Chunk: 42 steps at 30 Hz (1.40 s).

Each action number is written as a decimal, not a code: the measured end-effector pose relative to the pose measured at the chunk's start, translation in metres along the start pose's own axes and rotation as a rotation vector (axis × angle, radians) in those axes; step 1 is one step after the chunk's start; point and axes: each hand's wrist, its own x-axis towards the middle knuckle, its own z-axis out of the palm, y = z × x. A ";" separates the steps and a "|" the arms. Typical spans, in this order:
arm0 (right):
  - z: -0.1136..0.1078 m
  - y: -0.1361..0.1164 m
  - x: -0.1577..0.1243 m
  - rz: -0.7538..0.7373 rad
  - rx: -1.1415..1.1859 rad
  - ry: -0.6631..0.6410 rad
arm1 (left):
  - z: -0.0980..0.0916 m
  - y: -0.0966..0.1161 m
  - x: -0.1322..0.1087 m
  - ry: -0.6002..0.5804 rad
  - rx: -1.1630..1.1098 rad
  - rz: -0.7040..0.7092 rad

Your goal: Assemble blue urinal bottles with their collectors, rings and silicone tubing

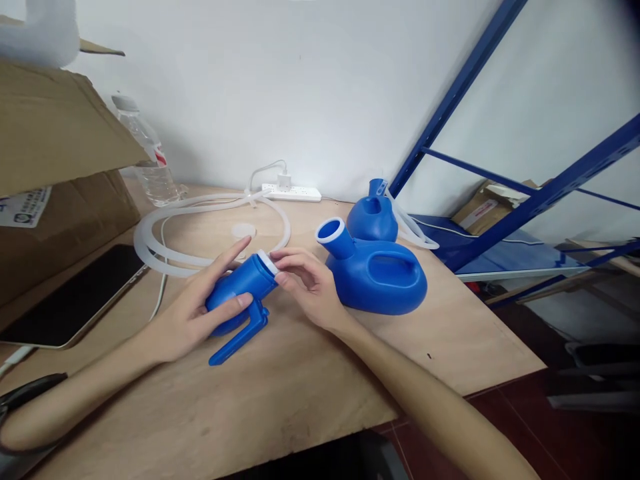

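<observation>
My left hand (200, 300) is wrapped around a blue plastic urinal piece (250, 280) with a tubular neck, which lies tilted with its mouth to the upper right. A hinged blue strap or lid arm (239, 341) hangs from its neck. At the mouth sits a white ring (268, 262), its edge pinched between thumb and fingers of my right hand (310, 280). Just right of that hand stands a blue urinal bottle (390, 280) with a moulded handle and a white rim on its slanted neck. Part of the held piece is hidden by my left hand.
Behind lie a coiled clear hose (165, 263), a small clear disc (243, 231) and a white power strip (295, 193). Another blue bottle (373, 220) stands at the back right, before a blue rack (480, 247). A phone (75, 293), cardboard box (65, 127) and water bottle (153, 167) are left.
</observation>
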 end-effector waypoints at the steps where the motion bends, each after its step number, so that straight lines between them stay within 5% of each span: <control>1: 0.000 0.000 -0.001 -0.020 -0.027 -0.015 | -0.001 -0.001 0.001 -0.004 0.000 0.000; 10: 0.010 -0.006 -0.007 -0.077 -0.135 -0.051 | -0.004 0.001 0.003 -0.073 -0.183 -0.035; 17: 0.013 0.003 -0.008 -0.158 -0.104 -0.083 | 0.002 -0.005 0.003 0.007 -0.231 0.041; 27: 0.018 0.005 -0.011 0.042 0.161 -0.069 | 0.006 -0.013 -0.001 0.013 -0.219 0.064; 42: 0.013 0.002 -0.013 -0.255 -0.148 -0.114 | 0.008 -0.016 -0.002 0.006 -0.159 0.170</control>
